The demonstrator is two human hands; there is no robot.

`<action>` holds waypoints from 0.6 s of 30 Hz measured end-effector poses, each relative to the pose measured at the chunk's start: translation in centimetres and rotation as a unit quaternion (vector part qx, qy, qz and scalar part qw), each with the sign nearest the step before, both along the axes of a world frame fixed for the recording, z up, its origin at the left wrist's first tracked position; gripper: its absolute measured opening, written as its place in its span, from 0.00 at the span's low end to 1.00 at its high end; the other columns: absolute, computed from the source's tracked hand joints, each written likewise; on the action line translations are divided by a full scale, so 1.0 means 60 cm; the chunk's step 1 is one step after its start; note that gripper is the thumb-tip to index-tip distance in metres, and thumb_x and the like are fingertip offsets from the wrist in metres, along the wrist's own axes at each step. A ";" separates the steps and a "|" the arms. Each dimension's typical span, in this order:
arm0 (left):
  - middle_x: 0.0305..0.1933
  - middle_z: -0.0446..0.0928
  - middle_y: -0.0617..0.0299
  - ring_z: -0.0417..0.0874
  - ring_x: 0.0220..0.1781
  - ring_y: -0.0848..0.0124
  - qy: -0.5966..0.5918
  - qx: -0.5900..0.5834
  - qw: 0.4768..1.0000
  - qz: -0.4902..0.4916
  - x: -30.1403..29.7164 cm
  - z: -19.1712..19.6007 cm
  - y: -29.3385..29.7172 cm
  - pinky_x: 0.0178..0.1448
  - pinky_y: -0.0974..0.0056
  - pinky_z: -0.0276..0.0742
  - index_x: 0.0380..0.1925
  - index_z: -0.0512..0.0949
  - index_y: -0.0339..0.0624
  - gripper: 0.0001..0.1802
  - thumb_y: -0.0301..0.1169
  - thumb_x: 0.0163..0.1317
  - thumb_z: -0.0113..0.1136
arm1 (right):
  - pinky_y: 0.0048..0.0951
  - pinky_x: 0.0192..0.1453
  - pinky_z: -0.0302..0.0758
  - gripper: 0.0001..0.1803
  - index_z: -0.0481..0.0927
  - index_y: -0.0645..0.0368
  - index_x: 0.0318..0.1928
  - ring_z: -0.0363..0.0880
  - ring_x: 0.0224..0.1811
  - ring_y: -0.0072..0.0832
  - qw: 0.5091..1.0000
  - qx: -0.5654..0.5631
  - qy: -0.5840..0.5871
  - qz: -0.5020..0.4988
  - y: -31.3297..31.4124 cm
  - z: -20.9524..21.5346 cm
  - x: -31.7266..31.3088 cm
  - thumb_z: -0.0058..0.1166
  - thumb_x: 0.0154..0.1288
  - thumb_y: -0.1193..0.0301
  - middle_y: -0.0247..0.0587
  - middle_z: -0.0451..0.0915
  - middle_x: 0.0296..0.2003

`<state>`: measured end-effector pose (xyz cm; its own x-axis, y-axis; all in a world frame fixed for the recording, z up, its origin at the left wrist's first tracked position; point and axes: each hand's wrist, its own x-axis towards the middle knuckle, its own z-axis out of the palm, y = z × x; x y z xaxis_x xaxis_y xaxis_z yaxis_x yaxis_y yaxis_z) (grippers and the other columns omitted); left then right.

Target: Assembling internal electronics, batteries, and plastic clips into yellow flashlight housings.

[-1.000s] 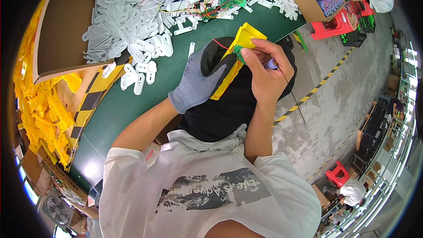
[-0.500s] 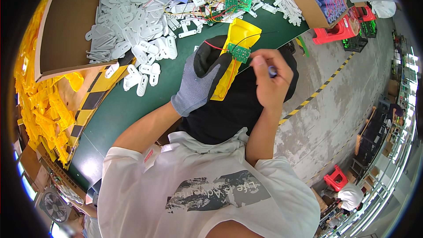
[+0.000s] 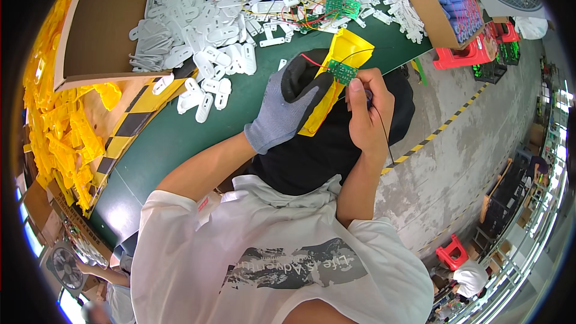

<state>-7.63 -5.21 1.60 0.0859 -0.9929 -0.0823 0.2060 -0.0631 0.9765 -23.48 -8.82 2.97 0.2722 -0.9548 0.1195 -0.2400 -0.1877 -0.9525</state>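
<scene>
My left hand (image 3: pixel 287 101), in a grey glove with black fingers, is closed around a yellow plastic shell (image 3: pixel 355 48). Its thumb presses a small green circuit board (image 3: pixel 342 72) against the shell. Red and black wires run from the board. At the board's right edge, the thumb and forefinger of my bare right hand (image 3: pixel 373 117) are pinched together. A blue cylinder (image 3: pixel 369 99), mostly hidden, lies in that hand's curled fingers and resembles the battery cells nearby. From there a thin black wire (image 3: pixel 384 127) hangs down past the wrist.
White plastic parts (image 3: pixel 198 30) spill from a cardboard box (image 3: pixel 108 21) over the green table (image 3: pixel 174 138). More circuit boards (image 3: pixel 342 6) lie at the back. Blue battery cells (image 3: pixel 453 0) fill a box at the far right. Yellow shells (image 3: pixel 60 138) are heaped at the left.
The view has shifted, so most things sit farther right. My right thumb and forefinger have closed in on the board's edge. A black wire now hangs below my right hand.
</scene>
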 end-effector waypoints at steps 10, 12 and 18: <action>0.44 0.79 0.55 0.78 0.42 0.75 0.032 -0.015 0.999 -0.011 0.001 -0.002 -0.001 0.48 0.68 0.75 0.51 0.72 0.33 0.18 0.27 0.63 0.57 | 0.24 0.25 0.63 0.05 0.71 0.63 0.34 0.65 0.19 0.25 0.988 -0.153 0.032 -0.002 -0.002 -0.005 0.010 0.49 0.65 0.73 0.40 0.69 0.23; 0.44 0.79 0.55 0.78 0.43 0.75 0.071 -0.017 0.997 -0.013 0.000 0.002 -0.001 0.48 0.68 0.75 0.52 0.72 0.32 0.19 0.27 0.62 0.58 | 0.24 0.25 0.64 0.05 0.71 0.63 0.35 0.66 0.20 0.26 0.983 -0.183 0.029 -0.015 -0.002 -0.007 0.013 0.50 0.64 0.73 0.41 0.69 0.24; 0.46 0.78 0.55 0.77 0.44 0.75 0.047 -0.036 0.998 -0.019 0.002 -0.006 0.002 0.50 0.68 0.74 0.54 0.71 0.32 0.20 0.26 0.61 0.58 | 0.23 0.28 0.63 0.06 0.71 0.63 0.35 0.66 0.23 0.24 0.990 -0.143 -0.001 -0.018 0.004 -0.011 0.013 0.50 0.65 0.72 0.39 0.68 0.24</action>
<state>-7.49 -5.11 1.24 0.0436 -0.9989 -0.0157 0.2959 -0.0021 0.9552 -22.69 -8.60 2.29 0.2385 -0.8905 0.3874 -0.2487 -0.4416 -0.8620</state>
